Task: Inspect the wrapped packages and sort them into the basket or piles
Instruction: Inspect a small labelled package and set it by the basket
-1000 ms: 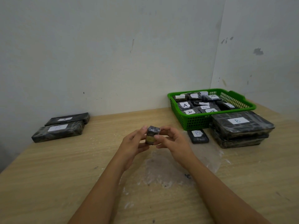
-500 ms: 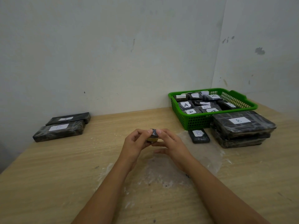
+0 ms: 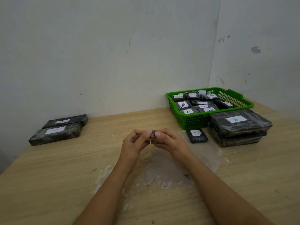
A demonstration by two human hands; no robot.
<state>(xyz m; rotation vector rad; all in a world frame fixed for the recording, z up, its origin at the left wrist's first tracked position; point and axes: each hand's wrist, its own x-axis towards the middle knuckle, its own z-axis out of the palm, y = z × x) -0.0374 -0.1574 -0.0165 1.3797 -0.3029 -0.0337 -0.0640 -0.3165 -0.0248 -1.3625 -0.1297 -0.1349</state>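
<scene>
A small dark wrapped package (image 3: 153,133) is pinched above the table's middle between my left hand (image 3: 135,142) and my right hand (image 3: 170,142); fingers hide most of it. A green basket (image 3: 191,121) at the back right holds several black wrapped packages with white labels, some marked A. In front of it lies a small package marked B (image 3: 196,135). To its right, two large wrapped packages (image 3: 240,125) are stacked, the top one marked B. At the far left lie two long wrapped packages (image 3: 56,133).
The wooden table (image 3: 65,176) stands in a room corner, with walls behind and to the right. A thin sheet of clear film (image 3: 162,169) lies crumpled on the table under my hands.
The small package has turned in my fingers and now shows much less of its face. Both hands stay in the same place above the table's middle.
</scene>
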